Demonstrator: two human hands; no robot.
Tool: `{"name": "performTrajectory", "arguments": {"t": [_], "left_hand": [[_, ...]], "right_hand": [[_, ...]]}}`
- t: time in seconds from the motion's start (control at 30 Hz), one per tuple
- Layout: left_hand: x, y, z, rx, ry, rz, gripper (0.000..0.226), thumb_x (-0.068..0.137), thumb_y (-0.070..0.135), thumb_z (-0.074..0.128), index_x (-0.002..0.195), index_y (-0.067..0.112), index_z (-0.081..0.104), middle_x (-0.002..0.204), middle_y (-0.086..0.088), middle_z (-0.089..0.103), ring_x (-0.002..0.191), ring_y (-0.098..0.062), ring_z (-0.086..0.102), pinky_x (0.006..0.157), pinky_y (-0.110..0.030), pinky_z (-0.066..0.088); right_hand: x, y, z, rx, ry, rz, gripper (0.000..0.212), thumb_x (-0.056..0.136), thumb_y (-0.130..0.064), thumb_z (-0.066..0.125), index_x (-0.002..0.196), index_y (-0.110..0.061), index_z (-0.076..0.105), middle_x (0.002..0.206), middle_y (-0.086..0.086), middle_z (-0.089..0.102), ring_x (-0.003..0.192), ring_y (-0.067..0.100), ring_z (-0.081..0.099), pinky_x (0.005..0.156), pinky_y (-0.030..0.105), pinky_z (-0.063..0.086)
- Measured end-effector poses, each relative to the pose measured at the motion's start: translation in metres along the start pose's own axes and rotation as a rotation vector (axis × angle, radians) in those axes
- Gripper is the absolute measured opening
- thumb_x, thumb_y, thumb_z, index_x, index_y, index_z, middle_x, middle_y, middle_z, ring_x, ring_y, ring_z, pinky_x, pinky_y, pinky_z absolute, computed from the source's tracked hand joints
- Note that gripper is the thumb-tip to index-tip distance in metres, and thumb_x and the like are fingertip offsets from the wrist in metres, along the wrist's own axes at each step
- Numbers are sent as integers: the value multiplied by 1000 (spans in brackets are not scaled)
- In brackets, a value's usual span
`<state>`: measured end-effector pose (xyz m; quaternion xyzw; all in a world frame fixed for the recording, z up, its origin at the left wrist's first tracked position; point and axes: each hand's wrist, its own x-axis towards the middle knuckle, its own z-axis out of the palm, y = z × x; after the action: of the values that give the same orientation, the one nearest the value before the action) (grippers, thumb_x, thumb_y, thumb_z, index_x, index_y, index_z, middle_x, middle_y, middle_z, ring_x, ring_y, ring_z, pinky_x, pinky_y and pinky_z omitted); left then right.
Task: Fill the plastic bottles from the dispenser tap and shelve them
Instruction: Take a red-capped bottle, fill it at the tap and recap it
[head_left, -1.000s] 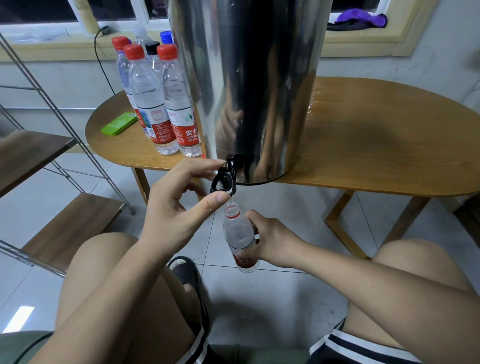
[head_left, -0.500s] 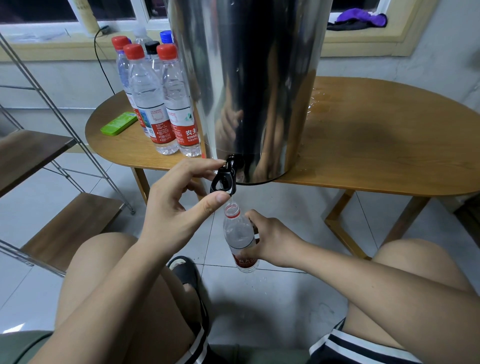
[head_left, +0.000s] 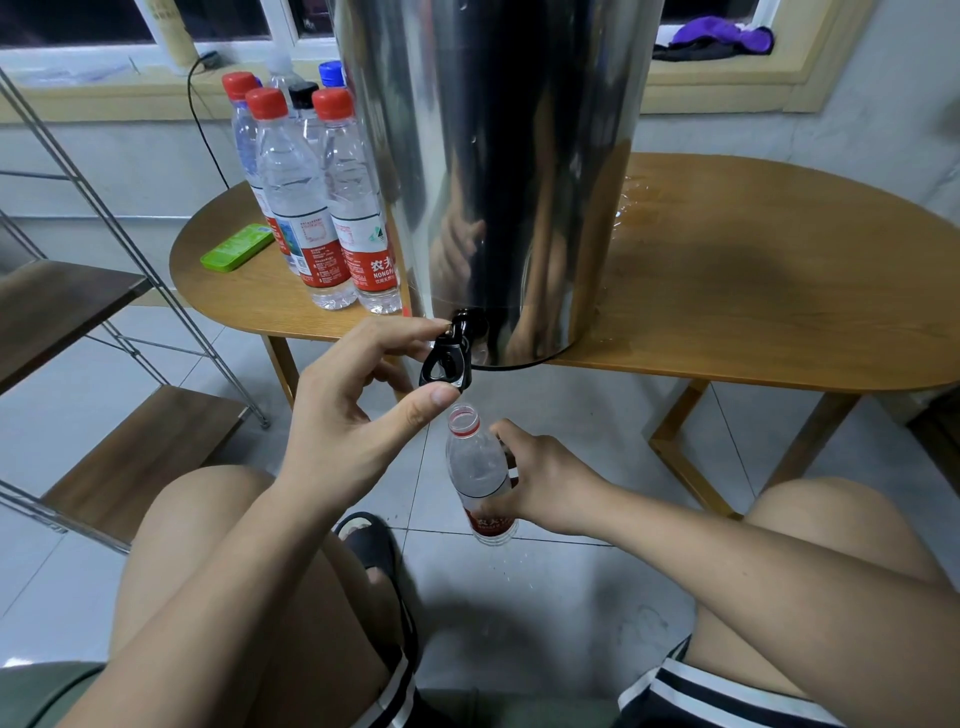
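A pale tiled floor runs under an oval wooden table (head_left: 753, 291), where a tall steel dispenser (head_left: 493, 156) stands at the near edge with its black tap (head_left: 448, 358) overhanging the floor. A cluster of capped bottles (head_left: 311, 208) stands just beside the dispenser on the left, and a wire-and-wood shelf rack (head_left: 130, 457) is further left. The left hand (head_left: 353, 410) pinches the tap lever, forefinger on top and thumb tip just under it. The right hand (head_left: 545, 478) is wrapped round the middle of an uncapped plastic bottle (head_left: 475, 467), fingers curled about its far side at the top of the red label. The bottle hangs in the air, leaning slightly, its open mouth just below the spout and beside the left thumb. I cannot tell whether water is running or how full the bottle is. The thin clear wall will probably dent under a hard squeeze and turn slick when wet, and the bottle should grow heavier as it fills, so a firm, gentle hold at the label band seems best, with the neck kept upright while uncapped
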<state>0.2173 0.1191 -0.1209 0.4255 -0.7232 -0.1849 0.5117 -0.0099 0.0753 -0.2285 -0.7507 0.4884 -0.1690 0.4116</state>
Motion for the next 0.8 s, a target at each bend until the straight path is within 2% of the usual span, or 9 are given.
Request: {"name": "performTrajectory", "arguments": {"t": [0.17,0.27,0.33,0.47,0.6,0.73,0.8], "left_hand": [[0,1,0,5,-23,-5,50,102,53,70,138,18,69,131,-2,72,116,-27,69,85,-51,57],[2,5,0,15,-64,-6,46,103,46,66,144,25,65,140,8,70,126,-22,67,90,-34,57],[2,5,-1,31,-84,-5,44,104,43,65,145,26,66,140,11,71,126,-21,68,90,-30,56],[3,2,-5,50,-88,-25,45,103,47,69,142,25,69,132,6,75,112,-27,72,90,-44,57],[2,3,-8,44,-98,-11,44,101,42,73,140,22,71,132,7,75,112,-29,73,90,-46,58],[0,1,-11,59,-126,7,46,98,40,78,140,22,71,136,7,74,113,-30,73,87,-55,58],[-1,0,-12,68,-137,17,47,97,40,80,139,22,71,137,9,73,114,-28,73,86,-55,60]], "right_hand": [[0,0,0,-14,-3,3,63,67,-60,87,112,-35,50,102,-7,73,94,18,71,86,47,61],[1,0,-1,-19,0,4,62,69,-57,90,112,-37,50,103,-8,73,95,17,71,88,46,61],[1,0,-1,-19,8,6,61,70,-55,90,112,-37,50,103,-9,73,96,17,71,89,45,61],[0,1,-1,-19,12,8,62,70,-52,92,114,-35,51,105,-9,73,98,16,71,90,45,61],[-1,1,-1,-27,8,11,62,72,-50,92,116,-33,52,105,-9,73,96,15,71,88,43,61],[-1,1,0,-31,-2,16,59,73,-49,93,111,-39,49,104,-10,72,95,13,70,86,39,61],[-1,2,0,-25,-4,19,59,73,-47,94,111,-39,49,104,-11,72,95,13,70,86,38,61]]}}
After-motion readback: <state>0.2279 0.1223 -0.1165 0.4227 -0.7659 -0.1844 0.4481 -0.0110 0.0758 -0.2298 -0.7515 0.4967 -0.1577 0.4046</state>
